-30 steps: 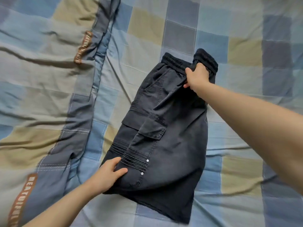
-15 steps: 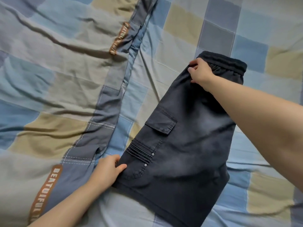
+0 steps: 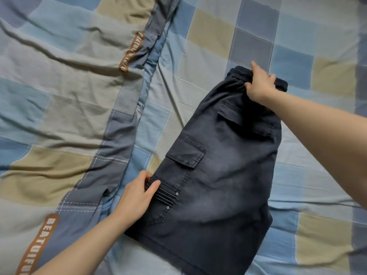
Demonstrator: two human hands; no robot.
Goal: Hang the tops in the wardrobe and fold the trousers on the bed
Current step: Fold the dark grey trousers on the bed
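- The dark grey cargo shorts [image 3: 218,175] lie flat on the bed [image 3: 208,56], doubled lengthwise with one leg over the other, waistband at the far end and hems nearest the person.
- The right hand [image 3: 259,86] grasps the elastic waistband [image 3: 238,73], its fingers [image 3: 270,77] curled over the top edge and the thumb on the near side.
- The left hand [image 3: 137,197] pinches the left edge beside the ribbed patch [image 3: 164,192], thumb on top of the cloth and the fingers tucked against or under the edge; I cannot tell which.
- As I read it, the step in hand is squaring up this lengthwise fold before the crosswise fold.
- To do it well, pull gently apart between the two hands so that the side seam runs straight and both layers line up at the waistband.
- Smooth the cargo pocket flap [image 3: 186,152] flat, since its bulk would likely make the next fold lopsided.
- The crumpled duvet [image 3: 59,96] with lettered tape lies just beside the shorts; keep the fold on the flatter checked sheet so that no ridge sits beneath it.
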